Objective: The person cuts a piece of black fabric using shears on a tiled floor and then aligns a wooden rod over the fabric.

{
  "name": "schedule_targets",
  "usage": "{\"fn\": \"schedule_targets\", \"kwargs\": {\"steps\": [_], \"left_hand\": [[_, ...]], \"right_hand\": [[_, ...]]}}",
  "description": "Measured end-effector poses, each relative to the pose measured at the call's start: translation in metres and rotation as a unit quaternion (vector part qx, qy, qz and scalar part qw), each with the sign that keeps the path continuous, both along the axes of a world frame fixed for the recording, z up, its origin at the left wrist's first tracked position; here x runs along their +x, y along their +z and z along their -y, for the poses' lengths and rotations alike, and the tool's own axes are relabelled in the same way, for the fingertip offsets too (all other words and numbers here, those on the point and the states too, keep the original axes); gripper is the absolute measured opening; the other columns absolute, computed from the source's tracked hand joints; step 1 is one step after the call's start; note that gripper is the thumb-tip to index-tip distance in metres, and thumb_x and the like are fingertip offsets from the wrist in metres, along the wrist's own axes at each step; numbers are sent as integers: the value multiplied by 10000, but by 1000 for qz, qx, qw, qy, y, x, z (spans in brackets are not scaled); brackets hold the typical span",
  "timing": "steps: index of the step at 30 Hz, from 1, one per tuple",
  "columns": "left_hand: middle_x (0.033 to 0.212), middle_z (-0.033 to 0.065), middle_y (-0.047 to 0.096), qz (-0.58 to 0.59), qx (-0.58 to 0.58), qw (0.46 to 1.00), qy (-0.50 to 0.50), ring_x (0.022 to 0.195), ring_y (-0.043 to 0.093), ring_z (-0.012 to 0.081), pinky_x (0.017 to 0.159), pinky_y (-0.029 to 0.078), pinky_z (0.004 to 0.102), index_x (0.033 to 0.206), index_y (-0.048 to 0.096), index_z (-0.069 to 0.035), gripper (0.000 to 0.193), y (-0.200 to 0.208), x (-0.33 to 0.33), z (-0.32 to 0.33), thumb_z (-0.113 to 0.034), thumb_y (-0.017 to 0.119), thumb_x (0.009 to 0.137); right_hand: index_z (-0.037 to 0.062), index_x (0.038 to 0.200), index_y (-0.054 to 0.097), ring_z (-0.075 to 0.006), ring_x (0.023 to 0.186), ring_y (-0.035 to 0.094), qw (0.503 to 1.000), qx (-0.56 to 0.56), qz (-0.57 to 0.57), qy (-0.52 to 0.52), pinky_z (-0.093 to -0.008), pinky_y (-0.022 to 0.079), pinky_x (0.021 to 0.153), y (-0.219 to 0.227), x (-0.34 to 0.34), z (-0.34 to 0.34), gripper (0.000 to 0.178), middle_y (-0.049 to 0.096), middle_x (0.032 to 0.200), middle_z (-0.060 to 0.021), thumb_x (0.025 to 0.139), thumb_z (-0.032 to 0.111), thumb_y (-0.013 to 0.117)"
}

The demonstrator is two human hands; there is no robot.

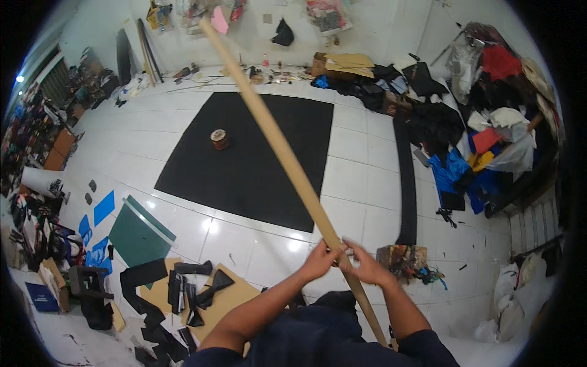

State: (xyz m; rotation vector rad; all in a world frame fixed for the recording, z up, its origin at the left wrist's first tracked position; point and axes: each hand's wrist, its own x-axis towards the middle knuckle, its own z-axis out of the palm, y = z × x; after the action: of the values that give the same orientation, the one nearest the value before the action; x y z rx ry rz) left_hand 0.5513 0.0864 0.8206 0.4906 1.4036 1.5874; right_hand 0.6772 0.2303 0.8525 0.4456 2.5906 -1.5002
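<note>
Both my hands grip a long tan cardboard tube (276, 137) that slants from my lap up toward the far wall. My left hand (322, 259) wraps the tube from the left, and my right hand (363, 264) holds it just below, from the right. The tube passes over a large black square sheet (244, 177) spread on the white tiled floor. On that sheet, left of the tube, stands a small round tin (219, 139).
Cut black pieces lie on a brown cardboard board (223, 300) at lower left, beside a green sheet (139, 235) and blue pieces (103, 208). A long black strip (406, 183) lies to the right. Heaped fabric and bags (483, 128) crowd the right side.
</note>
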Motion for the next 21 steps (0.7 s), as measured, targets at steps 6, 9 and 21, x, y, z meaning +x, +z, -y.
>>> {"fn": "schedule_targets", "kwargs": {"steps": [6, 9, 21], "left_hand": [[1188, 169, 605, 13, -180, 983, -35, 1098, 595, 278, 851, 530, 425, 1299, 490, 21, 635, -83, -146, 58, -493, 573, 936], [1232, 279, 592, -191, -227, 949, -107, 1154, 571, 403, 972, 453, 418, 1241, 567, 51, 706, -215, -202, 163, -561, 582, 890], [1245, 188, 616, 18, -319, 936, -145, 1227, 548, 319, 1050, 406, 385, 1192, 628, -13, 402, -200, -287, 359, -254, 573, 874]], "right_hand": [[83, 1222, 466, -430, 940, 650, 973, 112, 175, -103, -484, 500, 803, -110, -67, 70, 586, 670, 962, -233, 852, 483, 684], [94, 1182, 475, -435, 873, 654, 975, 98, 168, -110, -497, 504, 740, -169, -115, 90, 540, 667, 896, -238, 864, 485, 668], [99, 1263, 464, -447, 932, 643, 936, 104, 278, -189, -520, 494, 811, -296, -393, 55, 461, 666, 963, -258, 984, 466, 458]]}}
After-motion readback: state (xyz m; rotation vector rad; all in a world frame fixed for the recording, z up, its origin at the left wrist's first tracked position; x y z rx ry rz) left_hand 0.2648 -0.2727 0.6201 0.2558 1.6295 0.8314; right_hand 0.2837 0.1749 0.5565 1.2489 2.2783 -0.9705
